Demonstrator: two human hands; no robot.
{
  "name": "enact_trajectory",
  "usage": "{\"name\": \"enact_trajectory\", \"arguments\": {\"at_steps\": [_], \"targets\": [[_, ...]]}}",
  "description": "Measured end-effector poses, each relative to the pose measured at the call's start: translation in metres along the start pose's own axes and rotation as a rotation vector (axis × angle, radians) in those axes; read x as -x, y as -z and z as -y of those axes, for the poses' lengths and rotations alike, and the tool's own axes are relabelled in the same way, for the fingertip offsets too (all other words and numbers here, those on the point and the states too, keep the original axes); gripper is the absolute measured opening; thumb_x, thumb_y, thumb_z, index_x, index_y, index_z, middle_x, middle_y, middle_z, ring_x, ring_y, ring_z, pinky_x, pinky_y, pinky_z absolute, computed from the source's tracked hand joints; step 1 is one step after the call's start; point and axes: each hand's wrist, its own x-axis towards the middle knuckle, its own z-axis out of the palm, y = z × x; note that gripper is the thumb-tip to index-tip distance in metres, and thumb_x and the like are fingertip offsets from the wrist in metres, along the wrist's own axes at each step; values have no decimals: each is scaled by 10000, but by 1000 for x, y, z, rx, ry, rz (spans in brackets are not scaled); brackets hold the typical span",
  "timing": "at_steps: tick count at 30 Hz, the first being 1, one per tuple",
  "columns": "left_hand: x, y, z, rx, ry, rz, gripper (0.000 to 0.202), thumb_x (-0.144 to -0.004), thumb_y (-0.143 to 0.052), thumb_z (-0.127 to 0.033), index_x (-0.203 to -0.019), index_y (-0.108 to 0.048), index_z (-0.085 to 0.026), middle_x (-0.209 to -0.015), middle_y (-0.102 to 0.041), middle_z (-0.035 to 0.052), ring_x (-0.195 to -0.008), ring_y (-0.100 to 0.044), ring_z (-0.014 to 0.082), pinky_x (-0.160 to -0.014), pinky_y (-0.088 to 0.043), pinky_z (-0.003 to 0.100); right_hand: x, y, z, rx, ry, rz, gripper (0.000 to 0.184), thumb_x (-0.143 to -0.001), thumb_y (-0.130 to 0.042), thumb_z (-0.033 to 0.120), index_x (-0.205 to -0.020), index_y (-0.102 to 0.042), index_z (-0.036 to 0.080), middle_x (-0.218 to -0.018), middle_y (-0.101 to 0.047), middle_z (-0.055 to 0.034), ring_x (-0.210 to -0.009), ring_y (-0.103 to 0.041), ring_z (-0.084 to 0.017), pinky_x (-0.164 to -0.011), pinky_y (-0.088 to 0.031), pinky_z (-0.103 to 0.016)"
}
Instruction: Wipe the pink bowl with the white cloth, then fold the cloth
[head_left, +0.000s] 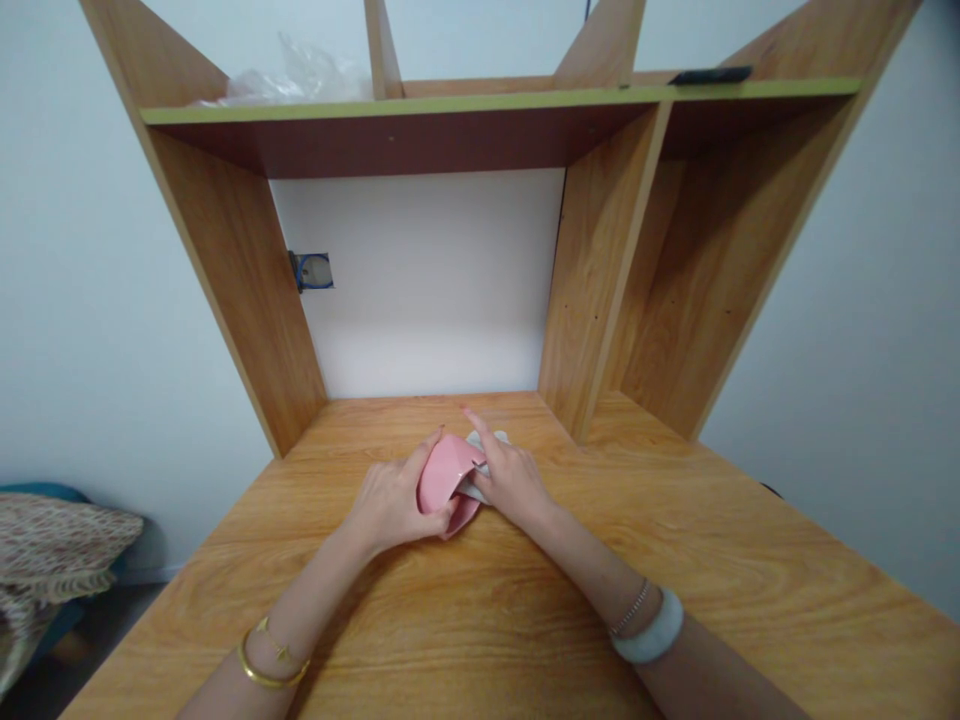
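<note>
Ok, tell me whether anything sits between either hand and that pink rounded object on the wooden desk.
Nothing visible does. The left hand grips the pink rounded object directly, and the right hand touches its other side, resting on a pale grey-white piece tucked against it on the light wooden desk.

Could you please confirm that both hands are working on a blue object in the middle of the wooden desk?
Not quite: it is a pink object, not a blue one. The head view shows the left hand and the right hand both at it in the middle of the wooden desk.
</note>
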Motion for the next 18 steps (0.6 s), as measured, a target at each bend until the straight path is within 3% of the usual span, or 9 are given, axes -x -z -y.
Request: {"name": "enact_trajectory", "arguments": {"at_steps": [5, 10, 14, 18], "targets": [[-3, -5, 7, 173, 37, -80, 783, -739, -474, -475, -1363, -84, -209, -804, -602, 21, -608, -569, 170, -615, -426, 279, -2, -10, -9, -283, -152, -133, 628, -712, -460, 191, -1307, -260, 187, -682, -576, 0, -616, -533, -155, -568, -396, -244], [-7, -18, 11, 507, 70, -142, 936, -715, -552, -464, -1350, 85, -208, -1088, -501, 93, -541, -508, 94, -559, -425, 251, -9, -21, -21, -663, -323, -324, 539, -685, -460, 196, -1215, -364, 194, -811, -603, -15, -696, -557, -148, -608, -431, -246], [-4, -33, 1, 705, 55, -42, 964, -688, -617, -422, -1340, 38, -150, -1011, -538, 106, -596, -533, 116, -571, -443, 258, -11, -28, -18, -927, -305, -337, 309, -670, -482, 225, -974, -498, 176, -909, -605, -36, -828, -561, -164, -723, -439, -276], [-3, -35, -7, 773, 57, -133, 721, -761, -533, -380, -1293, -106, -147, -1042, -528, 101, -786, -557, 156, -658, -457, 268, -9, -39, -14, -994, -350, -234, 316, -659, -514, 244, -964, -462, 182, -891, -609, -31, -789, -577, -164, -684, -456, -283]]}}
